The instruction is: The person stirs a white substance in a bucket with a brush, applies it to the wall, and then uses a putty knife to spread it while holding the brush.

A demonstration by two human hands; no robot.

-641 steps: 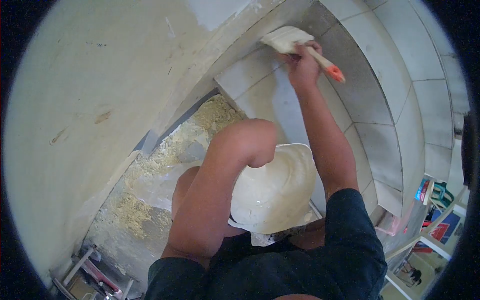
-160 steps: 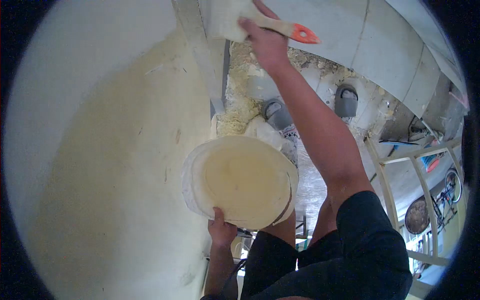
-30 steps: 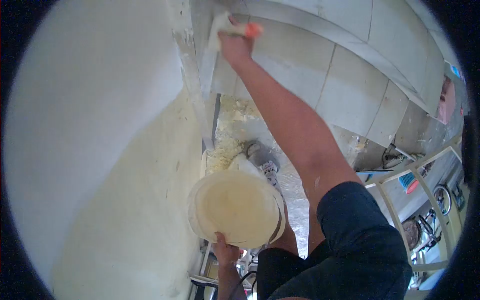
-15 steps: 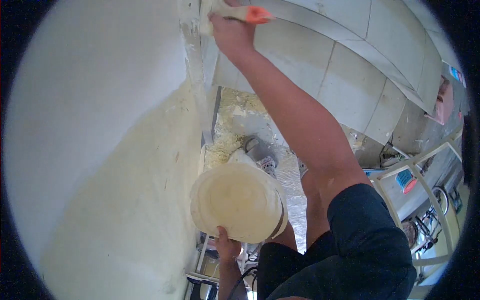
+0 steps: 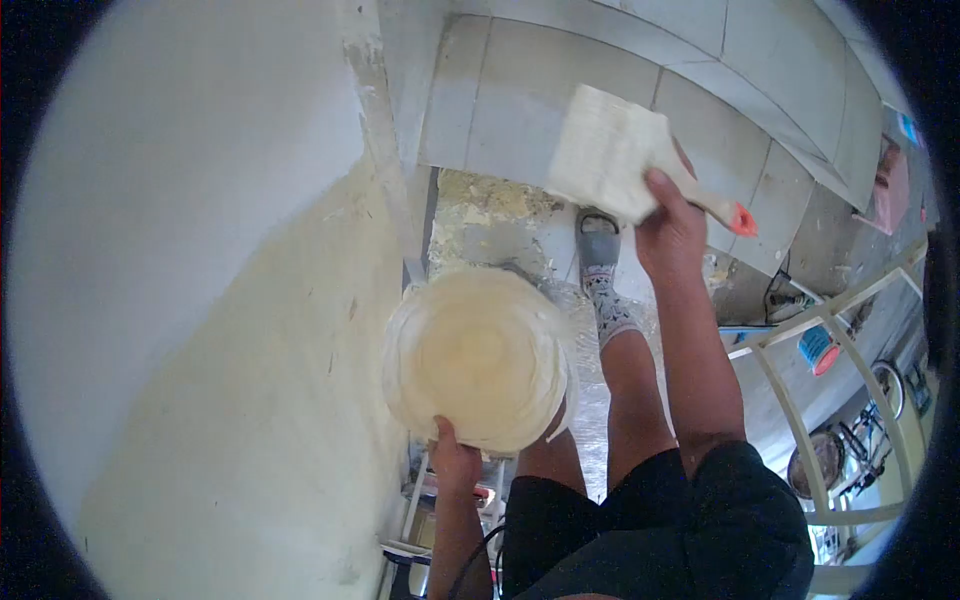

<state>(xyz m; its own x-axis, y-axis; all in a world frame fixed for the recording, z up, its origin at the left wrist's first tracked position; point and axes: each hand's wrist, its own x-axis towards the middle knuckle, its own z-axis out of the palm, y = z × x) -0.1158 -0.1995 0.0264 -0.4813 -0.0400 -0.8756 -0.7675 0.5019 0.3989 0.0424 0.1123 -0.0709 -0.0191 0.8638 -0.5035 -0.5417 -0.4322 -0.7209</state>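
A wide paint brush [image 5: 610, 150] with cream-coated bristles and an orange-tipped handle is in my right hand [image 5: 675, 225], whose fingers wrap round its handle. It is held in the air above the tiled floor, away from the wall. My left hand [image 5: 457, 462] grips the near rim of a round bucket [image 5: 480, 360] with cream paint in it, the thumb over the edge. Left of the bucket, the wall [image 5: 290, 370] is cream in its lower part and paler above.
White railings [image 5: 790, 400] stand at the right. Behind them are a blue and red tub [image 5: 818, 350] and a bicycle. A pink object [image 5: 888, 185] lies farther off. My feet are on a paint-spattered floor [image 5: 480, 225] beyond the bucket.
My right hand has left the wall edge at the top and come right and nearer with the brush. The bucket has risen slightly in view. One foot has moved right.
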